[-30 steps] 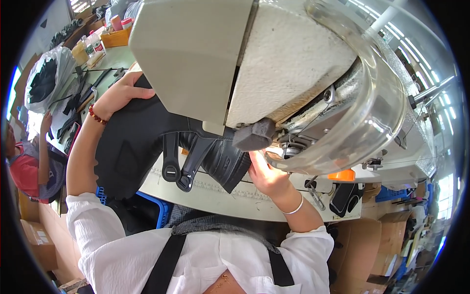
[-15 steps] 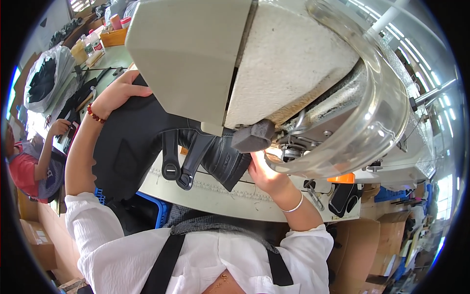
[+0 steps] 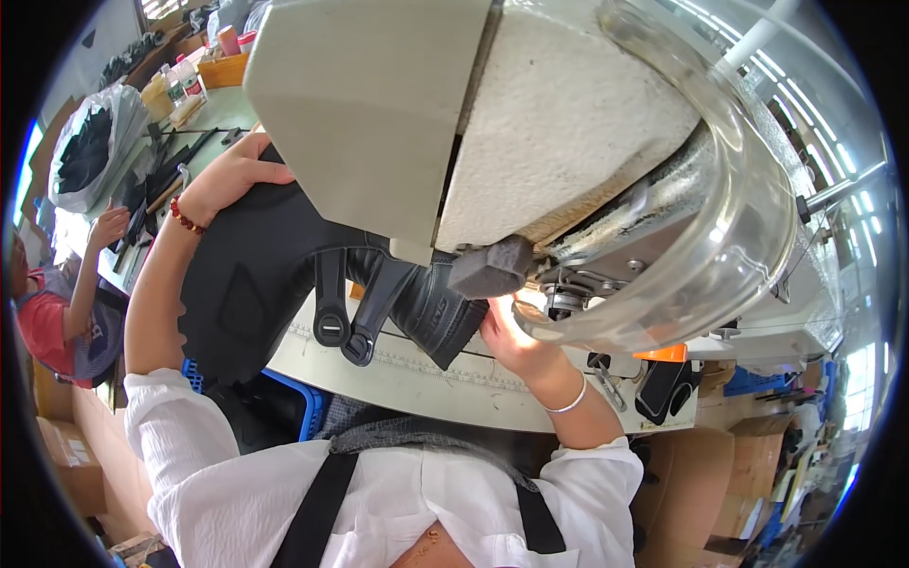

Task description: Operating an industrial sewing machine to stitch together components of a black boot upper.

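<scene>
A black boot-like upper (image 3: 248, 284) with two dangling straps (image 3: 365, 317) and a ribbed, padded end (image 3: 436, 308) lies over the sewing machine bed. My left hand (image 3: 237, 175) grips its far left edge, thumb on top and fingers underneath, out of sight. At the ribbed end, my right hand (image 3: 516, 336) is closed on the edge under the machine head; its fingertips are partly hidden and brightly lit. The pale sewing machine head (image 3: 379, 114) covers the middle of the piece, so the needle is hidden. A grey foam block (image 3: 492, 268) is fixed beside it.
A clear curved guard (image 3: 748, 237) surrounds the machine's right side. Small scissors-like tool (image 3: 607, 379) and a black phone-like object (image 3: 658, 390) lie right of my wrist. A blue crate (image 3: 308, 407) stands below the table's left edge. Far left, another person (image 3: 71, 322) works beside a plastic bag (image 3: 95, 147).
My hands and the black piece stay almost where they were. At the far left, the other person's hand has moved up and opened.
</scene>
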The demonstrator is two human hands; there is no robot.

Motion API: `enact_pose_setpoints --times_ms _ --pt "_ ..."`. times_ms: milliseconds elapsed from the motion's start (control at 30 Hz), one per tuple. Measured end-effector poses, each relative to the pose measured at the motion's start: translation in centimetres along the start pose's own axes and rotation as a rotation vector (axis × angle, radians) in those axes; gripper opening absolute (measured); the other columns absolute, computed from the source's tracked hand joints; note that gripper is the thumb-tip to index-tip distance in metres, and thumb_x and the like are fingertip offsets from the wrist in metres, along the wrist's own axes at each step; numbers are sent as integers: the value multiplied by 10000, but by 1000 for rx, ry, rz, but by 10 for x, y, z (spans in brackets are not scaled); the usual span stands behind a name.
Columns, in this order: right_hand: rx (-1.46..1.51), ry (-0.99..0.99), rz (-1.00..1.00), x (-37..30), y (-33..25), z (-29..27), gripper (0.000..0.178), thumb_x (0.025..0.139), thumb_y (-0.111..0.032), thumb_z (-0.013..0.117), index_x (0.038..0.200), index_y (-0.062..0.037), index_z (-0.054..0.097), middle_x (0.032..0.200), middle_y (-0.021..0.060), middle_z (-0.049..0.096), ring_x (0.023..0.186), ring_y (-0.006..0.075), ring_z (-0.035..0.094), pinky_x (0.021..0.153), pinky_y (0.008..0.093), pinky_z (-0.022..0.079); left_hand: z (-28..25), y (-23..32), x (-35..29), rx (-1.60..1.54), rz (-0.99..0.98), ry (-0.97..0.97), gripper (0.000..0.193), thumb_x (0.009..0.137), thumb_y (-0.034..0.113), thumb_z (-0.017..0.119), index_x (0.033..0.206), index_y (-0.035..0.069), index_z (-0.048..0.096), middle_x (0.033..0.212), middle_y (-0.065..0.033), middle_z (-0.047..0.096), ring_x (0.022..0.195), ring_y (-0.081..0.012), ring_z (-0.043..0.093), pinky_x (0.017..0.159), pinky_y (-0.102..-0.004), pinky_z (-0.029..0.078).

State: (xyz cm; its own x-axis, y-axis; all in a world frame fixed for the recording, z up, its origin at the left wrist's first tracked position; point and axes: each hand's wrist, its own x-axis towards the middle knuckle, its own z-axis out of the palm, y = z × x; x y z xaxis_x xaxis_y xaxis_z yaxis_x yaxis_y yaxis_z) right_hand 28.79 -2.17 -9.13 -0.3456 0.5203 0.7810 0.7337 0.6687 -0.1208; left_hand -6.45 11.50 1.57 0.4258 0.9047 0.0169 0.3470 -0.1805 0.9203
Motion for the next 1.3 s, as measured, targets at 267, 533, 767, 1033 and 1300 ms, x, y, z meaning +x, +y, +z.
enact_pose_setpoints --times_ms 267,533,767,1033,1300 --pt "-80 -57 -37 -15 15 6 401 615 99 583 1014 87 623 865 161 637 771 302 629 726 348 518 0 -7 4 -48 -52 -19 427 750 63 620 1152 -63 548 1165 -72 555 1059 -119 501 953 -241 374" --pt "-54 -104 -4 -26 17 8 334 702 36 602 1035 58 594 966 135 619 880 254 620 769 337 515 5 -9 -5 -142 25 46 454 749 60 623 1179 -56 533 1159 -67 561 1073 -124 493 967 -250 359" --pt "-249 -158 -80 -42 30 12 273 748 -4 605 1019 30 605 963 118 622 880 225 618 781 319 520 16 8 -7 -85 98 42 443 756 48 619 1176 -60 531 1136 -66 572 1046 -121 511 952 -244 372" --pt "2 -41 8 -14 14 2 248 666 1 639 914 8 623 853 106 628 775 237 625 686 335 517 4 -8 -3 -25 7 10 433 765 48 606 1177 -61 528 1105 -74 585 1002 -111 528 901 -237 414" --pt "59 -139 130 -17 13 2 345 754 -264 654 1057 -104 610 974 70 637 883 256 607 785 388 477 10 4 -12 -57 -32 67 427 789 49 602 1193 -61 520 1088 -70 600 952 -94 553 860 -222 443"
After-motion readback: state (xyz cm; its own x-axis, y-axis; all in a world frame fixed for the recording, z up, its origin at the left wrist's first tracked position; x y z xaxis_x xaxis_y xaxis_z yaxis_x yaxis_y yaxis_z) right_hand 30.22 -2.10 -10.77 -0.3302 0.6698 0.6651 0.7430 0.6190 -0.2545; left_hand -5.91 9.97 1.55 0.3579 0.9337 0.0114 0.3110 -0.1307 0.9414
